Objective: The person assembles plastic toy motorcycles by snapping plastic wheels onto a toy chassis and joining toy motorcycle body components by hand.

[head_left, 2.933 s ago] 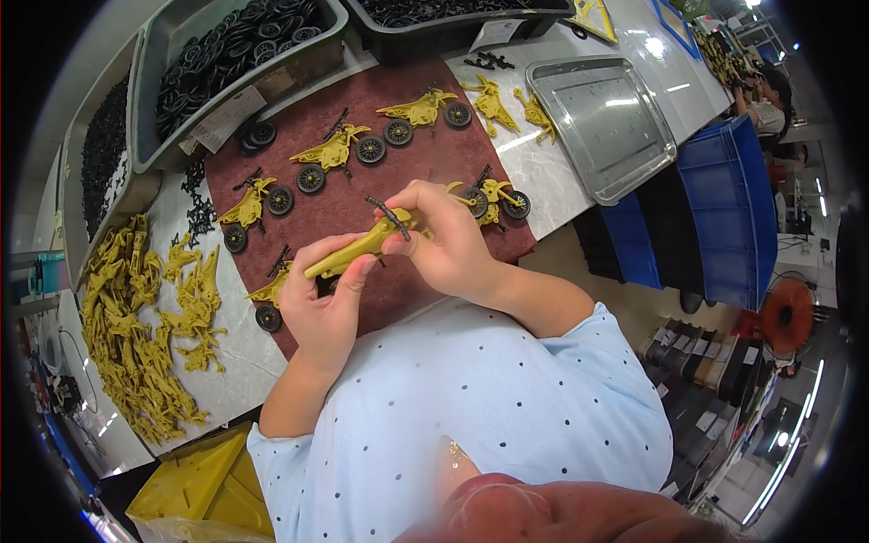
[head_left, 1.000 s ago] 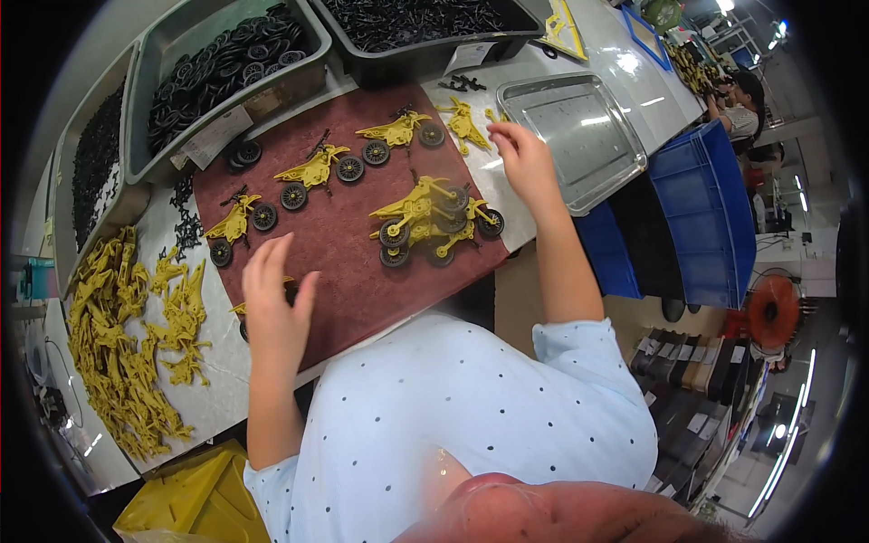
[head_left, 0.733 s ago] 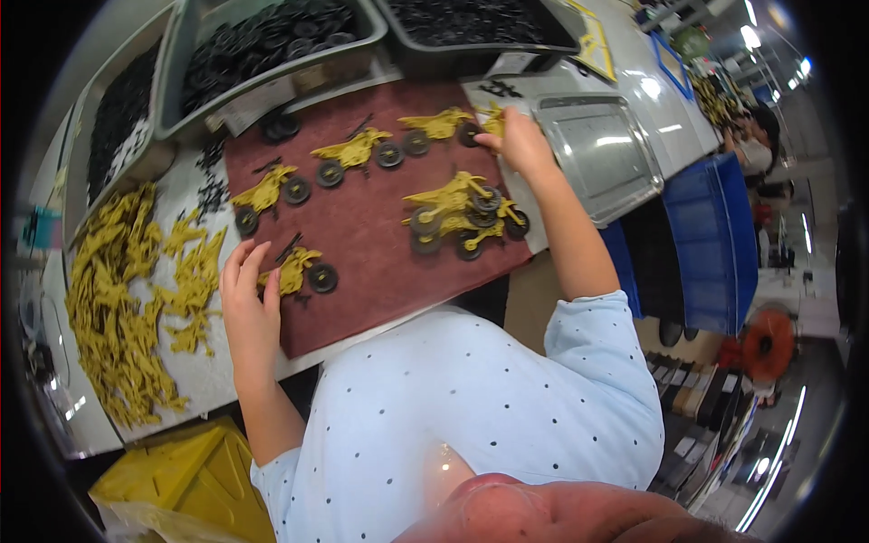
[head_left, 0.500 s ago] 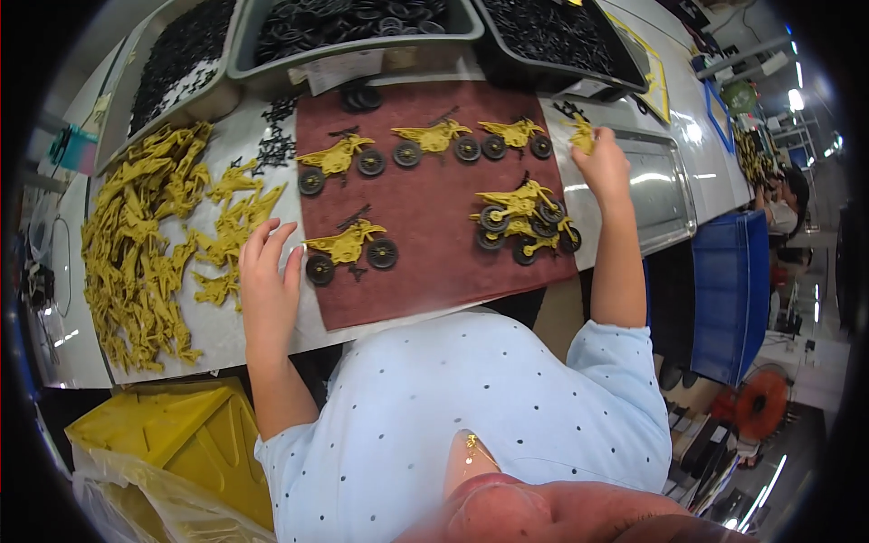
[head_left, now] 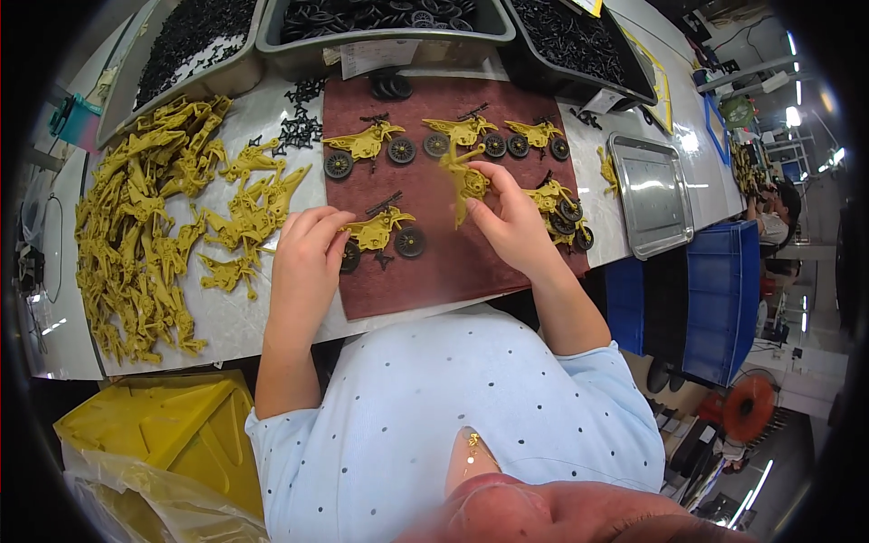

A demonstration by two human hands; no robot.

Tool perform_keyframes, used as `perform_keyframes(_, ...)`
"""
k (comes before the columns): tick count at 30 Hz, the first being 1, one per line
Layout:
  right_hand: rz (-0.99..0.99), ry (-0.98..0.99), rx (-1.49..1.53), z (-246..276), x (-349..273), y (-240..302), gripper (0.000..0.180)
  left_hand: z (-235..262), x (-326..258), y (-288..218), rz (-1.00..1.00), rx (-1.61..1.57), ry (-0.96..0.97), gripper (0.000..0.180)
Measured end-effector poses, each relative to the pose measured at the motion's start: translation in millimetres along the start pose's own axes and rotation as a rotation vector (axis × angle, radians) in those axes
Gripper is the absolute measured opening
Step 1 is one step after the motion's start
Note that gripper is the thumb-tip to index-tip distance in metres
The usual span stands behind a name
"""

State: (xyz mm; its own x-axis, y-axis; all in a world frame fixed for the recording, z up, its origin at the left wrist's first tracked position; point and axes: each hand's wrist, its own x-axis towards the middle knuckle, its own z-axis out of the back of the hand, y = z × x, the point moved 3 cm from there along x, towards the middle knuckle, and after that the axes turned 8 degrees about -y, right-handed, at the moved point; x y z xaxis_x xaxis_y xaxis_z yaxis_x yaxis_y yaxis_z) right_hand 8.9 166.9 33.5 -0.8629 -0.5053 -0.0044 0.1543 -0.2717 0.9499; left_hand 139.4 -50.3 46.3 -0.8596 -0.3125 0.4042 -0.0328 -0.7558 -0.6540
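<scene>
My right hand (head_left: 511, 222) pinches a yellow toy motorcycle body (head_left: 468, 184) over the maroon cloth (head_left: 439, 258). At the cloth's left side, the curled fingers of my left hand (head_left: 308, 258) close on the tail end of a toy motorcycle (head_left: 373, 233) with black wheels and handlebar. Its rear wheel is partly covered by my fingers. Behind stands a row of similar motorcycles, at left (head_left: 367, 143), middle (head_left: 466, 129) and right (head_left: 536, 136). Beyond my right hand, stacked motorcycles (head_left: 563, 213) are partly hidden. Another yellow body (head_left: 607, 170) lies right of the cloth.
A large heap of yellow bodies (head_left: 140, 235) covers the table's left. Small black parts (head_left: 300, 122) and black wheels (head_left: 391, 88) lie behind. Three bins of black parts line the back, including the middle bin (head_left: 389, 41). A clear tray (head_left: 652, 195) sits at right.
My right hand has come left from beside the cloth to over it, holding a yellow body. My left hand has moved right and closed on the near-left motorcycle. The view has shifted slightly.
</scene>
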Motion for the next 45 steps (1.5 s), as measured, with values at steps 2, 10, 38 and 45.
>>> perform_keyframes(2, -0.056, -0.037, -0.116, -3, 3, -5, 0.046, 1, -7, 4, 0.032, 0.010, 0.013, 0.020)
perform_keyframes(10, 0.436, -0.410, -0.877, -23, -9, 3, 0.040, -12, -21, 6, -0.020, 0.089, 0.063, 0.035)
perform_keyframes(38, 0.385, -0.084, -0.476, -84, -44, 4, 0.016, -34, -28, 10, -0.035, 0.109, 0.014, 0.040)
perform_keyframes(45, 0.449, -0.135, -0.473, -91, -42, 10, 0.014, -36, -31, 11, -0.006, 0.077, 0.009, 0.039)
